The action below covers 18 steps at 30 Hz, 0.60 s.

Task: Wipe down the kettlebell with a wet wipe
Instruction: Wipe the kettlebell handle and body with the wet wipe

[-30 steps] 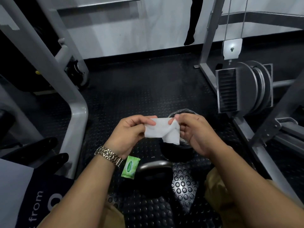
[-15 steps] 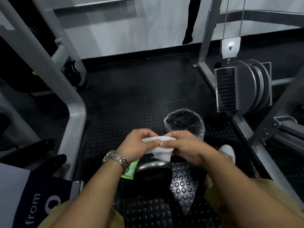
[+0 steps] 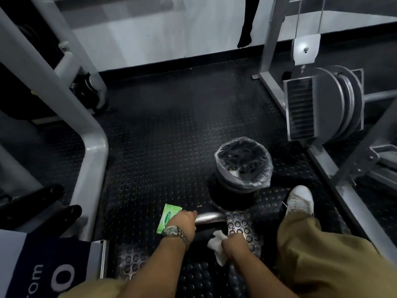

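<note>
A black kettlebell (image 3: pixel 203 234) with a shiny metal handle (image 3: pixel 211 217) stands on the studded rubber floor between my knees. My left hand (image 3: pixel 184 219) is closed around the left end of that handle. My right hand (image 3: pixel 234 244) holds a crumpled white wet wipe (image 3: pixel 217 247) pressed against the right side of the kettlebell's dark body. Most of the body is hidden by my arms and by shadow.
A green wipe sachet (image 3: pixel 168 217) lies on the floor left of the handle. A small bin with a clear liner (image 3: pixel 243 166) stands just beyond the kettlebell. My white shoe (image 3: pixel 299 200) is at right. Grey machine frames (image 3: pixel 94 160) and a weight stack (image 3: pixel 322 106) flank the floor.
Both hands dropped from chest height down to the kettlebell. The left hand let go of the wipe and took the handle; the right hand bunched the wipe against the body.
</note>
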### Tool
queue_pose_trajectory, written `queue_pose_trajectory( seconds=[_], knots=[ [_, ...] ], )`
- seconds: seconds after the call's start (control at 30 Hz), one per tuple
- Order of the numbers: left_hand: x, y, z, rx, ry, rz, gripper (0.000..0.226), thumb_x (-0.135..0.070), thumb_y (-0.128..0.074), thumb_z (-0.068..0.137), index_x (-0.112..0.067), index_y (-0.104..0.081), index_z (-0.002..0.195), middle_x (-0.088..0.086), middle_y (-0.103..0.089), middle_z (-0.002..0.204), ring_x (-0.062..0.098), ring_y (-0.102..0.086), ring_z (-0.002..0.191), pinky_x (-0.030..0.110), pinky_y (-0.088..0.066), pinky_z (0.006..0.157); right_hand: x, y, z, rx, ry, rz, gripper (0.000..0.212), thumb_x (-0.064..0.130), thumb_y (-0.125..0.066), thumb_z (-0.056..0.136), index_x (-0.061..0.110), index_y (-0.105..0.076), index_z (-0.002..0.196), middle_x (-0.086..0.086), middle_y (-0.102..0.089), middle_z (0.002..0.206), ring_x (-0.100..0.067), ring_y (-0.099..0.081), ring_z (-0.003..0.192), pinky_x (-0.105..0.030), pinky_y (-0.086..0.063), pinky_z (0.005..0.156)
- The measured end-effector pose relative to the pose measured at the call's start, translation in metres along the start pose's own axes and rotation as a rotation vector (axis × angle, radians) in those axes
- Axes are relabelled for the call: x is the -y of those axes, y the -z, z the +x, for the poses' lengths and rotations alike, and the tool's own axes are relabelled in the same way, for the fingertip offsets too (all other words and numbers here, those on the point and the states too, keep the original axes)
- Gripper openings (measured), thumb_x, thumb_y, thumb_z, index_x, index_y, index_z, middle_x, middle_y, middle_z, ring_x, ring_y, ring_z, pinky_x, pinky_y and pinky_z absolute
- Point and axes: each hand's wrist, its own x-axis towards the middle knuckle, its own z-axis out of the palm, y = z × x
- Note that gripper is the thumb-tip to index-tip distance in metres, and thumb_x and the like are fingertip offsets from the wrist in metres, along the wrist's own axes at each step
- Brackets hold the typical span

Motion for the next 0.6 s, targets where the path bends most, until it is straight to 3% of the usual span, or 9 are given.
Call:
queue_pose_trajectory(
  seconds=[0.07, 0.13, 0.2, 0.3, 0.4, 0.47, 0.6],
  knots=[
    [0.004, -0.001, 0.009, -0.004, 0.012, 0.051, 0.029, -0.02, -0.059, 0.098, -0.022, -0.065, 0.126, 0.008, -0.069, 0.117, 0.027, -0.068, 0.106, 0.033, -0.056, 0.09, -0.008, -0.016, 0.012, -0.015, -0.045, 0.021, 0.008, 0.015, -0.065, 0.092, 0.012, -0.071, 0.088, -0.007, -0.069, 0.094, -0.027, -0.068, 0.092, -0.03, -0.056, 0.083],
    [0.008, 0.001, 0.017, -0.001, 0.007, 0.082, 0.03, -0.019, -0.061, 0.095, -0.025, -0.069, 0.124, 0.007, -0.071, 0.115, 0.027, -0.069, 0.104, 0.034, -0.057, 0.09, -0.02, -0.037, 0.032, -0.066, -0.057, 0.103, 0.02, 0.023, -0.071, 0.083, 0.013, -0.078, 0.1, -0.008, -0.076, 0.089, -0.03, -0.072, 0.089, -0.037, -0.06, 0.084],
    [0.011, 0.001, 0.025, 0.027, -0.019, 0.098, 0.034, -0.022, -0.065, 0.094, -0.026, -0.069, 0.127, 0.007, -0.071, 0.118, 0.028, -0.068, 0.107, 0.035, -0.056, 0.094, -0.024, -0.053, 0.046, -0.102, -0.038, 0.243, 0.023, 0.018, -0.07, 0.085, 0.017, -0.08, 0.105, -0.009, -0.077, 0.083, -0.031, -0.072, 0.082, -0.039, -0.06, 0.079],
    [0.015, 0.002, 0.035, 0.102, -0.038, 0.097, 0.035, -0.025, -0.065, 0.095, -0.025, -0.067, 0.13, 0.008, -0.07, 0.119, 0.028, -0.067, 0.109, 0.035, -0.055, 0.095, -0.009, -0.061, 0.034, -0.219, 0.012, 0.328, 0.032, 0.003, -0.057, 0.096, 0.015, -0.077, 0.118, -0.011, -0.077, 0.104, -0.03, -0.069, 0.095, -0.031, -0.051, 0.084],
    [0.018, 0.005, 0.042, 0.141, -0.063, 0.076, 0.038, -0.025, -0.063, 0.096, -0.025, -0.065, 0.134, 0.009, -0.069, 0.123, 0.028, -0.065, 0.113, 0.033, -0.052, 0.098, -0.007, -0.069, 0.029, -0.316, 0.051, 0.276, 0.04, 0.004, -0.051, 0.099, 0.02, -0.073, 0.128, -0.016, -0.074, 0.118, -0.035, -0.067, 0.107, -0.033, -0.049, 0.091],
    [0.019, 0.009, 0.042, 0.14, -0.083, 0.053, 0.036, -0.025, -0.063, 0.096, -0.025, -0.067, 0.132, 0.008, -0.07, 0.123, 0.027, -0.065, 0.114, 0.031, -0.052, 0.097, -0.008, -0.079, 0.024, -0.295, 0.076, 0.29, 0.04, 0.007, -0.052, 0.099, 0.024, -0.073, 0.128, -0.014, -0.076, 0.115, -0.034, -0.069, 0.106, -0.033, -0.051, 0.091],
    [0.022, 0.01, 0.037, 0.088, -0.097, 0.007, 0.033, -0.028, -0.065, 0.093, -0.031, -0.071, 0.126, 0.003, -0.073, 0.115, 0.025, -0.066, 0.109, 0.031, -0.053, 0.095, 0.01, -0.1, 0.019, -0.182, 0.117, 0.326, 0.021, 0.015, -0.061, 0.095, 0.023, -0.077, 0.105, -0.005, -0.075, 0.087, -0.026, -0.069, 0.084, -0.03, -0.049, 0.072]
  ],
)
